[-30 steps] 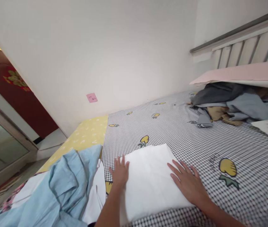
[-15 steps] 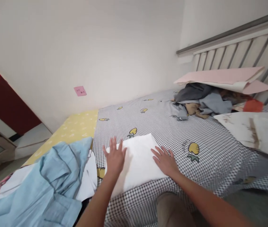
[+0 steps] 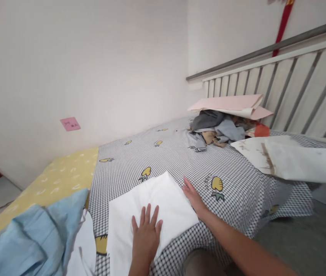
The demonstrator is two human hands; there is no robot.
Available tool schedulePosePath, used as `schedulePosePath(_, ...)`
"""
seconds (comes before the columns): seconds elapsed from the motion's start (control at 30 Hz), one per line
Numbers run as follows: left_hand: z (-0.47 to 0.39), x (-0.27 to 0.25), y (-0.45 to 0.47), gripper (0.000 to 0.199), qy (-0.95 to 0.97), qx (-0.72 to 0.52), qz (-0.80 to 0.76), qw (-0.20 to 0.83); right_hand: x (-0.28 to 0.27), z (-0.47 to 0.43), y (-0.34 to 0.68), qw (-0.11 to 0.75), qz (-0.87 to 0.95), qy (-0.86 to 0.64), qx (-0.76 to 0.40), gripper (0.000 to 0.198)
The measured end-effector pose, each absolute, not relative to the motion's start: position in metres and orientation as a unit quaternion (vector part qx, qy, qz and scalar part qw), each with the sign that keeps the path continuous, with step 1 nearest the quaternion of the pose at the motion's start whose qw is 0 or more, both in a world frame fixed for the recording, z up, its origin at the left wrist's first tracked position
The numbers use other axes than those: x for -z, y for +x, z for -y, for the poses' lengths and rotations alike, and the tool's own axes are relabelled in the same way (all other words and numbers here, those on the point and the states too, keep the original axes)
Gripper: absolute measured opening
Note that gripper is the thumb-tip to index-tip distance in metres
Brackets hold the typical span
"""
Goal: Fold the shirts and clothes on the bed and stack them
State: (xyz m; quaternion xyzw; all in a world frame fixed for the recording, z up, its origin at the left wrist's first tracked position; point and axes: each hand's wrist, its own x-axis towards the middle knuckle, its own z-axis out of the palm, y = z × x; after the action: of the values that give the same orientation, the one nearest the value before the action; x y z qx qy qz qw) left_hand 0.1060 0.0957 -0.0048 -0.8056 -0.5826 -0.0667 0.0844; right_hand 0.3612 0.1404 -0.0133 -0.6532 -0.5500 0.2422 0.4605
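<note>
From where I stand, the white cloth [image 3: 122,216] lies on the checked sheet [image 3: 122,168], near the edge of the bed, folded into a flat, thick shape with 1 corner pointing toward the wall [image 3: 99,69]. The left hand [image 3: 146,237] is spread on top of it, palm down, fingers apart and released, gripping nothing. The right hand [image 3: 194,198] sits along the cloth's right edge, its visible fingers stretched out rather than clenched; its thumb is out of sight, and I cannot tell whether the underside presses on the cloth or only on the sheet. Below the 2 arms, 1 knee [image 3: 201,262] shows against the bed's edge.

To the left of the cloth, a crumpled blue garment [image 3: 22,243] lies beside a white piece [image 3: 83,239], whose edges touch it. Behind them a yellow cover [image 3: 68,172] with pale marks borders the checks. On the wall is 1 pink note [image 3: 70,124], its writing too small to read.

Over at the far right, a heap of clothes [image 3: 207,120] in grey, tan and bluish tones is under a pink board [image 3: 226,103], near the slats [image 3: 284,86]. A stained white sack [image 3: 301,157] lies just beside the heap.
</note>
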Motion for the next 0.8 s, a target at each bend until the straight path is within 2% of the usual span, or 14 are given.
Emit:
schedulePosePath(0.07,-0.096,0.005,0.107,0.05,-0.804,0.072,0.582,0.093,-0.006,-0.147,0.353,0.442,0.543,-0.688,-0.191,0.06)
schedulePosePath(0.13,-0.096,0.008,0.107,0.05,-0.804,0.077,0.58,0.108,-0.031,-0.154,0.333,0.38,0.586,-0.71,-0.083,0.06)
schedulePosePath(0.23,-0.097,0.014,0.107,0.05,-0.799,0.091,0.576,0.145,-0.06,-0.169,0.297,0.32,0.693,-0.646,0.002,0.059)
schedulePosePath(0.4,-0.099,0.022,0.107,0.05,-0.787,0.115,0.571,0.204,-0.039,-0.203,0.269,0.173,0.757,-0.622,-0.105,0.057)
schedulePosePath(0.43,-0.1,0.022,0.108,0.05,-0.786,0.114,0.571,0.208,-0.03,-0.209,0.269,0.166,0.747,-0.628,-0.14,0.058)
schedulePosePath(0.6,-0.1,0.016,0.113,0.05,-0.781,0.086,0.587,0.196,-0.016,-0.228,0.285,0.283,0.675,-0.595,-0.332,0.056)
schedulePosePath(0.7,-0.097,0.009,0.117,0.051,-0.777,0.073,0.598,0.185,-0.022,-0.22,0.322,0.368,0.636,-0.559,-0.384,0.044)
schedulePosePath(0.8,-0.093,0.001,0.121,0.051,-0.774,0.049,0.605,0.179,-0.017,-0.192,0.377,0.48,0.551,-0.547,-0.408,0.053)
